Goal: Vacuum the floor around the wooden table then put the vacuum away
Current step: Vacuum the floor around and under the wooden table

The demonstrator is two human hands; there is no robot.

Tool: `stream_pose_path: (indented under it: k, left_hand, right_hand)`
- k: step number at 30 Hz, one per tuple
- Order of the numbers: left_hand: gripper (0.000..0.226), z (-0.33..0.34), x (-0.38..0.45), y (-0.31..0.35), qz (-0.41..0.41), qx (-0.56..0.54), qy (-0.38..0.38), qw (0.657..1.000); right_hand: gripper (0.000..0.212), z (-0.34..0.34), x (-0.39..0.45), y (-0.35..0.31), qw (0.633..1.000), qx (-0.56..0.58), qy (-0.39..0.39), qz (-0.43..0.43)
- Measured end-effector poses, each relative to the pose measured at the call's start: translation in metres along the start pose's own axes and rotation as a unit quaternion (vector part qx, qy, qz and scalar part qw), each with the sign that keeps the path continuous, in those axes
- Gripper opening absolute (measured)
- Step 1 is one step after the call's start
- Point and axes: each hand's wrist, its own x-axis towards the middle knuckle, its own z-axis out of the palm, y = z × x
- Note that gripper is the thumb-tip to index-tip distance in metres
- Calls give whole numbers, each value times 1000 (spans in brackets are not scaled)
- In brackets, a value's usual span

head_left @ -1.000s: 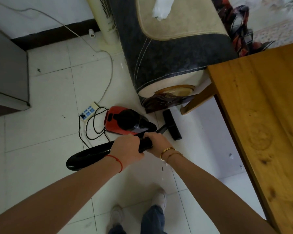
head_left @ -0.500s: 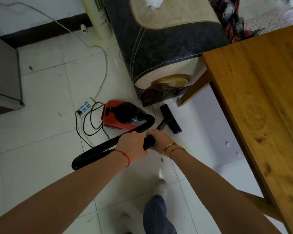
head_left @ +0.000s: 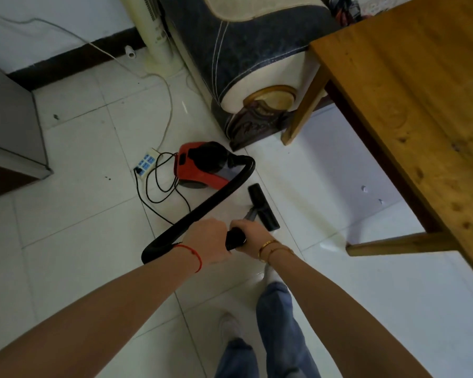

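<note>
One red canister vacuum (head_left: 200, 166) sits on the white tiled floor (head_left: 79, 214), just beside the base of the dark sofa arm (head_left: 246, 50) and near the far leg of the wooden table (head_left: 410, 91). Its single black ribbed hose (head_left: 216, 197) loops out of the body and back to the person, and one flat floor nozzle (head_left: 264, 207) rests on the tiles just ahead of the hands. The left hand (head_left: 206, 242) is wrapped round the hose end and the right hand (head_left: 253, 236) is clamped on the black wand grip, the two close together on the same tube. The hose looks soft and springy, likely to kink or tug the body along, so steering is best done from the stiff grip, while the canister, probably light enough to lift, would be carried by its top. One white power strip (head_left: 145, 165) lies left of the vacuum with one black cord (head_left: 159, 192) coiled loosely beside it, a likely snag. Two shoes show below. A few small scraps lie under the tabletop edge.
</note>
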Motion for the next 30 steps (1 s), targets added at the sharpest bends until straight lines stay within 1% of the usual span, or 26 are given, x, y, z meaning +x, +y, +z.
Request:
stream_pose_path:
  k: [6,10,12,16,18,21,24,30]
  left_hand:
    - [21,27,-38,22,34,19,-20,999]
    - [14,36,-45,46,65,20,-22,997]
    - [12,38,-42,62,76,24,-11,997]
    - [15,34,-28,98,85,27,21,996]
    - [18,29,-20,119,83,29,27,996]
    - [18,24,-6,154,72,19,22,997]
    - [16,20,9,187,58,8,11,998]
    - [15,16,34,234,34,-26,-7,999]
  right_hand:
    - [19,37,-49,5,1000,11,23,16]
    - [22,45,-72,23,999,20,42,23]
    - [23,42,-81,38,998,27,52,28]
    - [27,24,-94,70,996,24,73,41]
    - [26,10,-101,87,996,15,73,45]
    - [24,-12,-113,117,997,3,63,50]
    - [26,-31,-122,145,998,-3,47,52]
    - [24,-61,-128,190,998,-24,20,55]
